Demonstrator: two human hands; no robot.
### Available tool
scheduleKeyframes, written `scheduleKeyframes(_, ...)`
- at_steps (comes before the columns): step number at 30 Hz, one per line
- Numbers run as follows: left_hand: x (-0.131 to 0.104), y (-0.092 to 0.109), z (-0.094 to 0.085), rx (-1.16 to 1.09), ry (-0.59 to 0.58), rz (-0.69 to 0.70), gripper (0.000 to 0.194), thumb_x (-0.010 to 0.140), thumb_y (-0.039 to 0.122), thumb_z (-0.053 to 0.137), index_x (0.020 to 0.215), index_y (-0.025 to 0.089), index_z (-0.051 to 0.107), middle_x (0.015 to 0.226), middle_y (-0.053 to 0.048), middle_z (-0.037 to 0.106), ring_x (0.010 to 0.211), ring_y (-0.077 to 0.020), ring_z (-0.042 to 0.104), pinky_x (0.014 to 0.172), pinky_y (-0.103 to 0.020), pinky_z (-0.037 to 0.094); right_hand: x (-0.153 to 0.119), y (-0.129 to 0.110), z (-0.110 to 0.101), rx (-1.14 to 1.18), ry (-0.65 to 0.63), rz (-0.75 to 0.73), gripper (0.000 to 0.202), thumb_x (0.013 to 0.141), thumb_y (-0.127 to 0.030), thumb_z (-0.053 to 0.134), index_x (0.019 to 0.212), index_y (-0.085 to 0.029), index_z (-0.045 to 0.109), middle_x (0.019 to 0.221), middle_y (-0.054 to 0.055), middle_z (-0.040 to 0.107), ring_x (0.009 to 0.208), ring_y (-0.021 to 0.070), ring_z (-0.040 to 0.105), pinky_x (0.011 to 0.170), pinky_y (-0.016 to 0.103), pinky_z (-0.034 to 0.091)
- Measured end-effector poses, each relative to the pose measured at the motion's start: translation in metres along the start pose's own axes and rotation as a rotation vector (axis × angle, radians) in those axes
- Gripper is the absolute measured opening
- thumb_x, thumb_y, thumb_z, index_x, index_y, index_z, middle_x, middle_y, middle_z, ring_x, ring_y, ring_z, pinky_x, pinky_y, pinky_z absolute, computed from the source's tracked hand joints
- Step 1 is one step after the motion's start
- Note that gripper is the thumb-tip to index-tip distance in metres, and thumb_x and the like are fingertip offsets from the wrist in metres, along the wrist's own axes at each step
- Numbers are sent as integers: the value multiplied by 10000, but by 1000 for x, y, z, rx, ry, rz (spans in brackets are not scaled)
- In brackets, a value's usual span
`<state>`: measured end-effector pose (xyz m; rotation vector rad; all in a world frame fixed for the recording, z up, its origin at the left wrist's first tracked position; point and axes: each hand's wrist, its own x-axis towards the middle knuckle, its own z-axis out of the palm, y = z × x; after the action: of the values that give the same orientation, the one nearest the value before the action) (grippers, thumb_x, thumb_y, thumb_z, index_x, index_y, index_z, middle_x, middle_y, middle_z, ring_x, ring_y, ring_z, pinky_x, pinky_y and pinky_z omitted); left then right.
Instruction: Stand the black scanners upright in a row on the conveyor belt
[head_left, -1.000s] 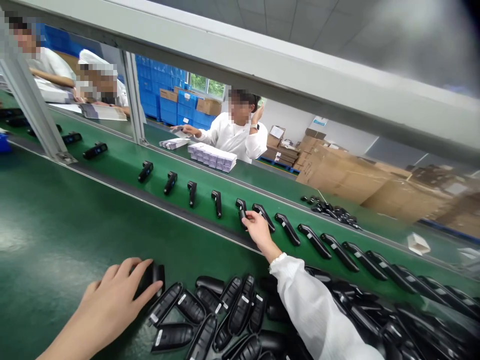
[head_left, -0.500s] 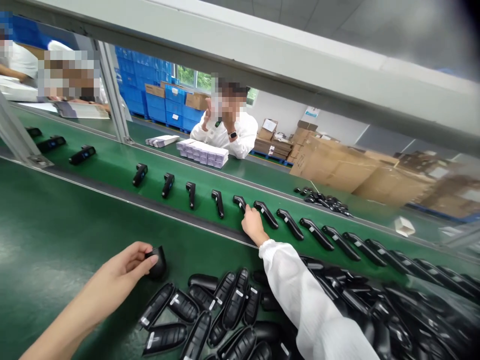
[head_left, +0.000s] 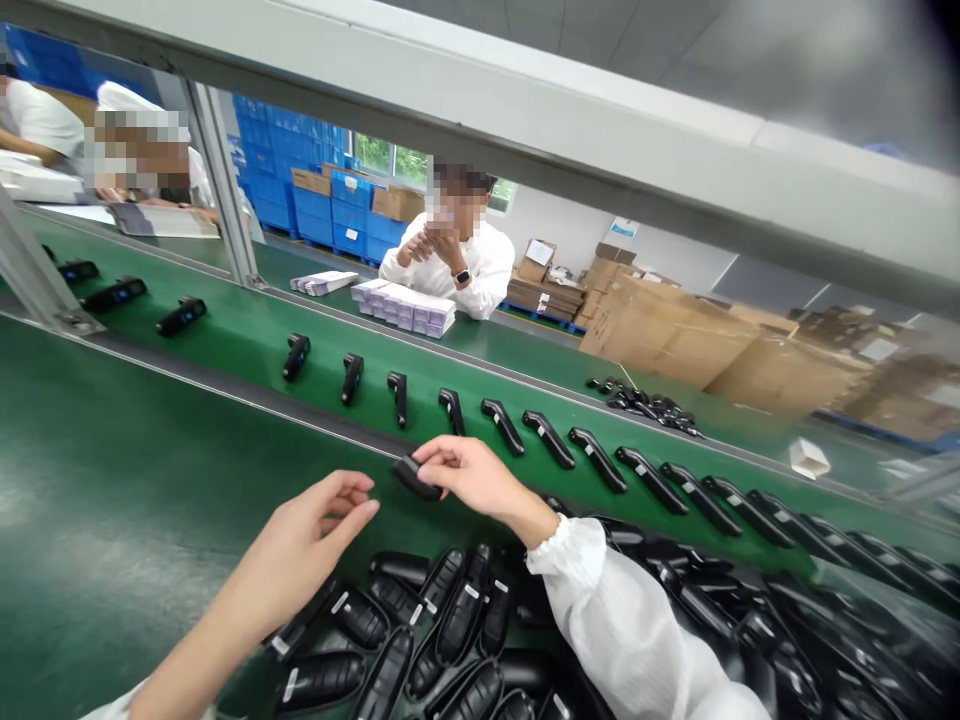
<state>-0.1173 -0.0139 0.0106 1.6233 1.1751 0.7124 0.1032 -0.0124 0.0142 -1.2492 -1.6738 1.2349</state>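
A small black curved plastic shell (head_left: 414, 478) is pinched in the fingers of my right hand (head_left: 480, 482), at the near edge of the belt; part of it is hidden by the fingertips. My left hand (head_left: 319, 525) hovers just left of it, thumb and fingers apart, with nothing between them. On the green belt (head_left: 232, 345) lies a slanting row of black angled handheld devices (head_left: 547, 440), several with small white labels. Below both hands, black elongated shells (head_left: 459, 620) with white stickers lie loosely on the green bench (head_left: 112, 480).
A dense heap of black parts (head_left: 750, 610) sits at lower right, beneath my right sleeve. Metal posts (head_left: 221, 190) and a beam cross above the belt. Beyond, a co-worker (head_left: 480, 260) sits behind stacks of white-and-purple boxes (head_left: 405, 305); small black parts (head_left: 649, 405) lie farther right.
My right hand has left the device on the belt and come left and nearer, now gripping the shell. The left hand, which held a black shell, is now without one. Belt devices shifted right.
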Motion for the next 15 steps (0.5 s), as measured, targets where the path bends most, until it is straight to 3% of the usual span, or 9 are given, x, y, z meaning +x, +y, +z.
scheduleKeyframes(3, -16, -29, -19, 356, 50, 17, 490, 814, 616, 562, 1148, 259, 606, 1072, -81, 680, 957, -286, 664, 763, -343, 552, 19, 20, -22, -242, 255, 51, 169, 845, -241, 617, 999, -197, 672, 879, 18, 678, 761, 136, 623, 690, 246, 507)
scheduleKeyframes(5, -30, -56, -29, 516, -4, 20, 508, 813, 615, 566, 1215, 307, 604, 1164, -67, 654, 1020, -290, 650, 734, -322, 558, 30, 37, -39, -522, 412, 122, 154, 867, -193, 585, 999, -195, 665, 980, 48, 680, 860, 155, 634, 804, 272, 496)
scheduleKeyframes(8, -45, -90, -33, 645, -55, 91, 415, 862, 560, 525, 1190, 332, 637, 1204, -57, 637, 1084, -291, 629, 802, -331, 548, 41, 61, -56, -765, 490, 240, 227, 884, -145, 547, 1095, -173, 627, 1086, 101, 664, 991, 203, 630, 895, 310, 465)
scheduleKeyframes(11, -46, -100, -28, 649, -30, 103, 334, 907, 507, 469, 1149, 341, 629, 1144, -45, 662, 1036, -283, 647, 846, -366, 536, 51, 75, -57, -818, 487, 301, 329, 883, -118, 520, 1210, -114, 560, 1093, 160, 656, 1017, 252, 630, 880, 339, 466)
scheduleKeyframes(15, -27, -94, -19, 610, -59, 88, 217, 930, 492, 425, 970, 377, 605, 976, 44, 711, 860, -247, 683, 758, -389, 550, 63, 79, -52, -904, 517, 336, 314, 914, -148, 475, 1199, -35, 548, 1153, 235, 616, 1066, 284, 604, 909, 364, 446)
